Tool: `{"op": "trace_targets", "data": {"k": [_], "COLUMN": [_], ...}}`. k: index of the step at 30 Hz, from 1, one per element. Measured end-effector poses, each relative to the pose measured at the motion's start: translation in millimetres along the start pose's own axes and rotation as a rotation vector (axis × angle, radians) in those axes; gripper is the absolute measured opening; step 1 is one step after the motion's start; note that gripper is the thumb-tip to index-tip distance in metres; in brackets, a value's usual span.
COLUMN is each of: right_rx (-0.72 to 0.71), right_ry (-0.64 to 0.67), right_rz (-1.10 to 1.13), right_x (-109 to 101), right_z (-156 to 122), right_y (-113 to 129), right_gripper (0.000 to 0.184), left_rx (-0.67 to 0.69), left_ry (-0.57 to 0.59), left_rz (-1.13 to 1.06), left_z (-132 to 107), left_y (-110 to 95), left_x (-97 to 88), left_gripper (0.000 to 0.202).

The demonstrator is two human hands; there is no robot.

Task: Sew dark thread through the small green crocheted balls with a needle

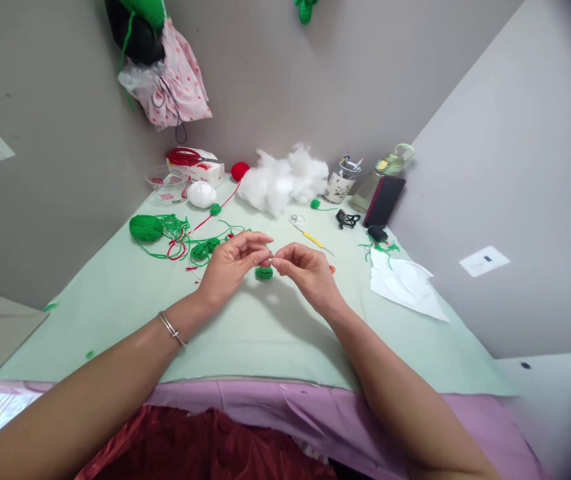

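Observation:
My left hand (233,265) and my right hand (305,270) meet above the middle of the table, fingertips pinched close together. Between them is something tiny and pale, too small to name. Just beneath the fingers shows a small green crocheted piece (264,273), partly covered by them; whether it hangs or lies on the cloth I cannot tell. Beside my left hand lie more green crocheted pieces (205,249) and loose strands. A small orange thing (332,269) peeks out behind my right hand.
Green yarn (146,228), white yarn (202,195) and red yarn (240,171) lie at the back left. White stuffing (285,179) is heaped behind. A yellow-handled crochet hook (313,239), a hair claw (347,219), a phone (384,201), a bottle (368,190) and white paper (403,283) are at right.

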State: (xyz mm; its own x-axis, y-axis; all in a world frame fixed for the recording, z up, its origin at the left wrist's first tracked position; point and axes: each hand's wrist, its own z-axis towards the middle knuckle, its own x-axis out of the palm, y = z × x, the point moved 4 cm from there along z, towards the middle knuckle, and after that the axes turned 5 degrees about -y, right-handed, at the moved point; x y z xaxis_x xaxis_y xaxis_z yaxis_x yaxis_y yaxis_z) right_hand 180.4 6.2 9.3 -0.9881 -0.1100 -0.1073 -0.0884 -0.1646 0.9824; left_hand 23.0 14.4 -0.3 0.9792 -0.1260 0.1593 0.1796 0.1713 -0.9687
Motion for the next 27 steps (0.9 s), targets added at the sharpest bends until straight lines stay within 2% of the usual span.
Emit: {"op": "trace_targets", "data": {"k": [27], "right_rx": [0.003], "right_ry": [0.024], "right_rz": [-0.017], "right_x": [-1.9], "right_z": [0.2], "right_y": [-1.0], "right_gripper": [0.032], "left_rx": [0.005], "left_ry": [-0.001], "left_rz": [-0.004], "left_z": [-1.4], "left_y": [-1.6], "left_x": [-0.3], "left_gripper": [0.026]}}
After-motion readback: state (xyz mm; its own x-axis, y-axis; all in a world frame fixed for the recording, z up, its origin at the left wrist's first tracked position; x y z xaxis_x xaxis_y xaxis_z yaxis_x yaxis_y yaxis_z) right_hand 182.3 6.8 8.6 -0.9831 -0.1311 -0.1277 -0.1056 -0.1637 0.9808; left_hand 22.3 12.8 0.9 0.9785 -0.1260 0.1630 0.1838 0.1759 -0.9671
